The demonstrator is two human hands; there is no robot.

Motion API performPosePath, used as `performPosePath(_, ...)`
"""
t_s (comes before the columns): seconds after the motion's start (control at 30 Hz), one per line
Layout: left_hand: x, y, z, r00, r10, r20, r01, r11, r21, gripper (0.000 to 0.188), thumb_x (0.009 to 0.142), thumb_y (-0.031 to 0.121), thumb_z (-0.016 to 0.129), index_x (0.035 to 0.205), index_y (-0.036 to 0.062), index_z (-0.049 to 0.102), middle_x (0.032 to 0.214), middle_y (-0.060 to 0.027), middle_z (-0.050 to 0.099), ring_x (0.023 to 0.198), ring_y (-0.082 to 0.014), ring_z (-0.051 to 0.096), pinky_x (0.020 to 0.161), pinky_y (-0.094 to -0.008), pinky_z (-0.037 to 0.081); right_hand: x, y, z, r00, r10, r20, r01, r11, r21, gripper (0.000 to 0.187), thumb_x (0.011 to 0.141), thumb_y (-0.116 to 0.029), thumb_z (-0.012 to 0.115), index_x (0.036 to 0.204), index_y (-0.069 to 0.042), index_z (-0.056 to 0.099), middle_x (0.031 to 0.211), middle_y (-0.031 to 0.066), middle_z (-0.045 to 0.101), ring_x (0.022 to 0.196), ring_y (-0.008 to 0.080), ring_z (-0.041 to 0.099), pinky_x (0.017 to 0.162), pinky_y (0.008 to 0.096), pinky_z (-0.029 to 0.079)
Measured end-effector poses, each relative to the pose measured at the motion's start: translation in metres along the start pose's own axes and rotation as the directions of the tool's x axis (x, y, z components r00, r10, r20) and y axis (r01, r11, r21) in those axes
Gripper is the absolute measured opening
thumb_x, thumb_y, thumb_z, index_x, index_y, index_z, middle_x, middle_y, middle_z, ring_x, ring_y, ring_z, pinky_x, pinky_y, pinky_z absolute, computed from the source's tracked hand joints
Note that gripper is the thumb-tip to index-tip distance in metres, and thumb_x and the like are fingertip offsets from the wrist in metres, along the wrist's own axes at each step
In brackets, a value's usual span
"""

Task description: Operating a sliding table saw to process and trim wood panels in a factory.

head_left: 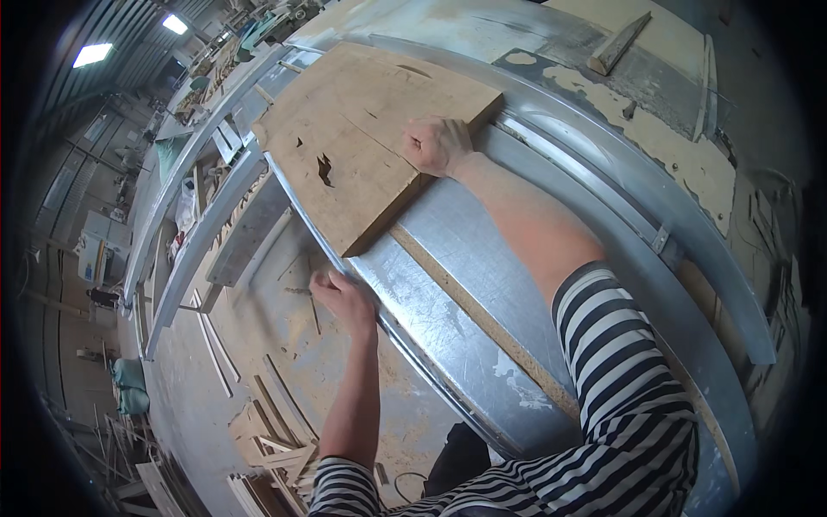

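A thick, light-brown wooden panel (332, 164) lies across a scratched bare-metal bench top (482, 250). It has a seam, a few cracks and a ragged dark hole. My right hand (438, 146) is a closed fist resting on the panel beside the seam, at its near edge. No object shows in that fist. My left hand (346, 300) is at the bench's left metal rim, just below the panel's near left corner. Its fingers are curled, and what they hold, if anything, is hidden.
A strip of particleboard (482, 314) runs along a gap in the bench top. Curved metal rails (196, 250) stand on the left. A wood block (620, 43) lies on a worn surface at the far right. Timber offcuts (276, 422) lie on the dusty floor below left.
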State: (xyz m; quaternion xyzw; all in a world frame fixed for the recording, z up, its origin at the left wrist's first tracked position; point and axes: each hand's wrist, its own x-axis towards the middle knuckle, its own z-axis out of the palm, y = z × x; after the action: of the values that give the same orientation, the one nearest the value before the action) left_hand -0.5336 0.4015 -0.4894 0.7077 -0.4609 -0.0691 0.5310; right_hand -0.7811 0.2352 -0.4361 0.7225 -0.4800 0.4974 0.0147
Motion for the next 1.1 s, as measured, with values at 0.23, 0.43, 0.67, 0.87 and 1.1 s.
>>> performPosePath(0.23,0.047,0.123,0.071,0.535,0.611,0.583,-0.804,0.580,0.130,0.065,0.085,0.031,0.066,0.137,0.0011,0.041,0.138,-0.0252,0.042,0.131,-0.0412,0.038,0.107,-0.0505,0.029,0.001,0.008,0.001,0.999,0.045,-0.010,-0.045,0.999,-0.022,0.021,0.079,-0.027,0.056,0.067,-0.010,0.064,0.076,0.0126,0.067,0.073,0.0360,0.065,0.064,0.0468,0.052)
performPosePath(0.43,0.074,0.129,0.122,0.416,0.464,0.782,-0.860,0.481,0.172,0.077,0.083,0.049,0.062,0.142,0.0062,0.037,0.145,-0.0176,0.038,0.137,-0.0387,0.030,0.107,-0.0552,0.027,0.009,0.007,0.014,0.999,0.044,-0.014,-0.044,0.999,0.011,0.025,0.080,-0.030,0.055,0.069,-0.010,0.066,0.074,0.0150,0.066,0.072,0.0374,0.065,0.065,0.0480,0.051)
performPosePath(0.67,0.082,0.133,0.134,0.390,0.470,0.792,-0.870,0.469,0.150,0.074,0.082,0.043,0.067,0.137,0.0030,0.039,0.138,-0.0176,0.041,0.134,-0.0378,0.034,0.104,-0.0542,0.030,0.014,0.017,0.001,0.990,0.049,0.132,-0.046,0.999,-0.023,0.026,0.079,-0.030,0.055,0.071,-0.009,0.067,0.073,0.0149,0.066,0.071,0.0367,0.066,0.064,0.0463,0.052)
performPosePath(0.87,0.079,0.126,0.125,0.419,0.596,0.686,-0.879,0.456,0.140,0.064,0.082,0.039,0.068,0.124,-0.0024,0.044,0.132,-0.0232,0.044,0.129,-0.0392,0.037,0.099,-0.0546,0.032,0.032,0.063,-0.146,0.909,-0.165,0.384,0.384,0.693,-0.611,0.029,0.075,-0.016,0.068,0.103,-0.014,0.066,0.128,0.0107,0.057,0.125,0.0295,0.050,0.098,0.0420,0.044)
performPosePath(1.1,0.068,0.131,0.125,0.408,0.584,0.701,-0.877,0.463,0.125,0.074,0.082,0.042,0.068,0.130,-0.0074,0.040,0.136,-0.0271,0.042,0.132,-0.0409,0.034,0.101,-0.0571,0.029,0.071,0.088,-0.119,0.665,0.342,0.664,0.359,0.633,-0.686,0.076,0.070,-0.028,0.078,0.140,-0.031,0.048,0.148,0.0226,0.035,0.128,0.0350,0.047,0.100,0.0422,0.046)
